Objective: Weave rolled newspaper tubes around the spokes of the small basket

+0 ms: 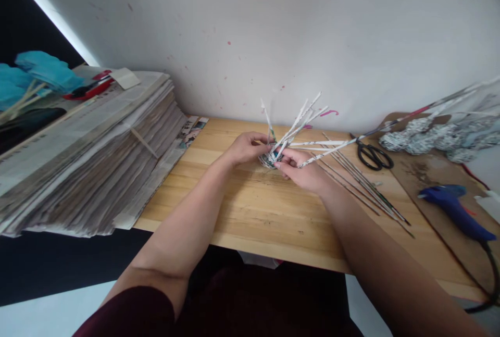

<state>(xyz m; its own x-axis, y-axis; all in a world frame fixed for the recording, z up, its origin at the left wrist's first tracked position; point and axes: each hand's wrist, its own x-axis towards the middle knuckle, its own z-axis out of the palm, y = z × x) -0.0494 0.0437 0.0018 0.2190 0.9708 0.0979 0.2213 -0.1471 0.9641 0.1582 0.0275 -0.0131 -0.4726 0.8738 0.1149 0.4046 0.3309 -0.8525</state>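
A small woven piece of rolled paper tubes (pixel 267 160) is held between both hands above the wooden table. Its long white paper tubes (pixel 300 117) fan upward and to the right. My left hand (pixel 252 147) pinches the piece at its left side, fingers bent. From the right, my right hand (pixel 299 167) grips the lower right of it, thumb in front. A long paper tube (pixel 326 152) runs past the right hand toward the upper right. The fingertips partly cover the weave.
A tall newspaper stack (pixel 136 134) stands left, bearing a red-handled tool (pixel 91 86) and blue material (pixel 47 71). Thin rods (pixel 363 186) lie right of the hands. Black scissors (pixel 373 155), a blue glue gun (pixel 457 209) and bundled paper strands (pixel 437 136) are farther right.
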